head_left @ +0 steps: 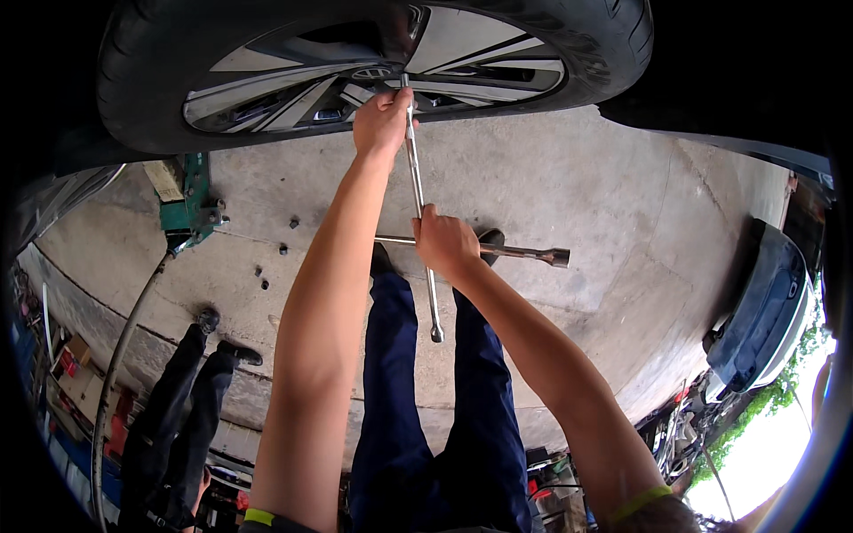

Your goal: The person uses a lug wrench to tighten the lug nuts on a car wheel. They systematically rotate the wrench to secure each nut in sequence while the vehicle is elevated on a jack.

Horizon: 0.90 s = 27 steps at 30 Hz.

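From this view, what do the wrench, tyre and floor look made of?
Wrench: likely steel, perhaps chromed, given bright glints along the bars; one end looks browner.
Tyre: black rubber by the look, matt, with moulded tread.
Floor: probably bare concrete, dull grey with seams and stains.

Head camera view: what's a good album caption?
Left hand and right hand holding a metal cross wrench at a wheel, above a concrete floor.

Pale concrete floor (613, 258), small dark nuts (294, 223) scattered on it, green jack (197, 188) near them
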### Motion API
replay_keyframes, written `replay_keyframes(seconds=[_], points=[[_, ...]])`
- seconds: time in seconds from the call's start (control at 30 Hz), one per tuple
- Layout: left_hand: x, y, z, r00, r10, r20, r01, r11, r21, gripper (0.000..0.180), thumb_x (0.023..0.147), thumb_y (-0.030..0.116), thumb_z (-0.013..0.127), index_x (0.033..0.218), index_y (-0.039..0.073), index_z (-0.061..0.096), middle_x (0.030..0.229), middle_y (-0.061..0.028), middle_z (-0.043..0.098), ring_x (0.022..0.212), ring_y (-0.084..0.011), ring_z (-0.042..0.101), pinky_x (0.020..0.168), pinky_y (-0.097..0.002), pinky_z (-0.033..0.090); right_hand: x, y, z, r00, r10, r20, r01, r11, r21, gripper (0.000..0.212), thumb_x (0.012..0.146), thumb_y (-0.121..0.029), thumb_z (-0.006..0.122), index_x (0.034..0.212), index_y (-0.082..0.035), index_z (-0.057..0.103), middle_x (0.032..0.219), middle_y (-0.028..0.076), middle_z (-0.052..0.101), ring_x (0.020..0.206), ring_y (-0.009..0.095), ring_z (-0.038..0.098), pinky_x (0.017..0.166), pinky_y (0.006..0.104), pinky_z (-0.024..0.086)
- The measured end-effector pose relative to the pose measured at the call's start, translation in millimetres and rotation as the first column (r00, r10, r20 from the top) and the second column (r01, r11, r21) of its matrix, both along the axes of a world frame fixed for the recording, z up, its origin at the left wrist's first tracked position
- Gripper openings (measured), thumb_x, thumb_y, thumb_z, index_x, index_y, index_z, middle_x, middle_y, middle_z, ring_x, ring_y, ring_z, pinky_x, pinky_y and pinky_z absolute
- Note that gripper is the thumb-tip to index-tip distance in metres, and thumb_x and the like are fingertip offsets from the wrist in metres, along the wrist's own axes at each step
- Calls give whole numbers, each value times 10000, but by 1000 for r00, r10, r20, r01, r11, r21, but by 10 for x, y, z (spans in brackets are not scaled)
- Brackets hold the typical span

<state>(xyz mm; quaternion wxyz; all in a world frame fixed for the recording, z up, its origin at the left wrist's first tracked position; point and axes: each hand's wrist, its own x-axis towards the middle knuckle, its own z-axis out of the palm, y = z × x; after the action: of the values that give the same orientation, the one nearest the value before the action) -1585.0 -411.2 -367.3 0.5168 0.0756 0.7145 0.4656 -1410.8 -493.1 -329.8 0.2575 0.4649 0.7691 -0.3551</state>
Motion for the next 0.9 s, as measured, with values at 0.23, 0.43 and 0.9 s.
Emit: replay_keyframes(seconds=[0.23,0.43,0.9], points=[[-55,-301,-326,836,-257,-485,234,966,-108,318,974,307,702,1023,-7,695,887,-63,738,725,-145,689,671,-300,542,-280,273,-106,999,-30,24,31,997,-69,383,1049,-350,469,1121,11,571,931,248,737,895,438,726,781,528,585],[780,-1981,397,872,-183,-455,91,972,-218,387,984,405,686,842,61,579,626,-36,600,549,-173,594,545,-337,452,-199,351,-45,996,-91,23,92,993,-77,410,1040,-390,474,1101,-9,611,905,244,734,872,440,719,770,541,575],[1359,-2580,250,877,57,478,-30,998,-63,432,1081,433,508,1154,20,611,841,-36,631,723,-108,599,700,-254,505,-262,443,-3,970,-151,-191,155,988,3,328,1008,-377,555,999,-56,623,758,148,720,784,373,713,777,504,547]])
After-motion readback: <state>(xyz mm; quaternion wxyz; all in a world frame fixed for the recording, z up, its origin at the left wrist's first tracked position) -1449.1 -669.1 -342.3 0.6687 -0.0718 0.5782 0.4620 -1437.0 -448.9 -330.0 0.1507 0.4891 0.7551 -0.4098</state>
